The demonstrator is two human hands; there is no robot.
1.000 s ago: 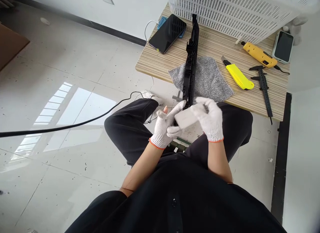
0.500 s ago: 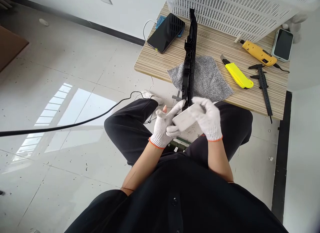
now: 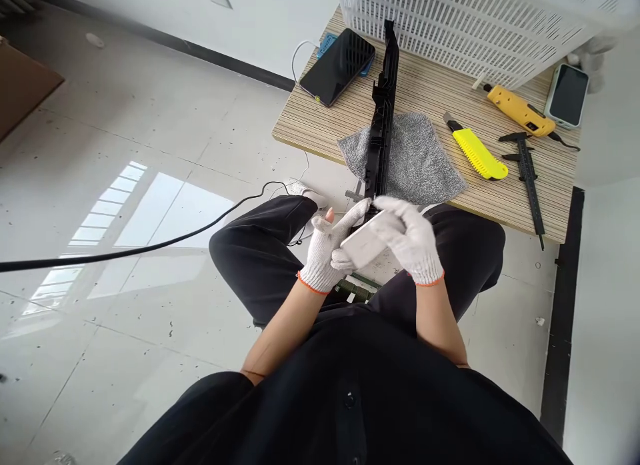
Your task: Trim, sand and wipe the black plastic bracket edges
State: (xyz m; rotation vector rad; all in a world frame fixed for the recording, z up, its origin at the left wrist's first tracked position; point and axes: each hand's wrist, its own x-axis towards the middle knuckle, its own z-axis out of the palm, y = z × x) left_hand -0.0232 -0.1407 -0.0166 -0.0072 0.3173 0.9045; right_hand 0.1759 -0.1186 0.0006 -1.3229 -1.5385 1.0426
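My left hand (image 3: pixel 327 252), in a white knitted glove with orange cuff and a bare thumb tip, is closed around the near end of a long black plastic strip (image 3: pixel 382 128). Its index finger lies along the strip, while the lower fingers curl beneath a flat white rectangular sheet (image 3: pixel 364 242). My right hand (image 3: pixel 411 237), gloved the same way, is closed on that sheet and presses it against the strip's near end. Both hands hide where sheet and strip meet. The strip's far part rests over a grey cloth (image 3: pixel 423 158) on the small table (image 3: pixel 310 128).
A yellow utility knife (image 3: pixel 479 153) with its blade out, a black caliper (image 3: pixel 529 182) and a yellow corded tool (image 3: pixel 520 110) lie on the right. A white slatted basket (image 3: pixel 460 35) stands behind. Two phones, one black (image 3: pixel 339 66), one pale-cased (image 3: pixel 568 95), lie at the sides.
My right hand and the white sheet have shifted slightly left, with the sheet tilting a little. My left hand stays nearly still on the strip.
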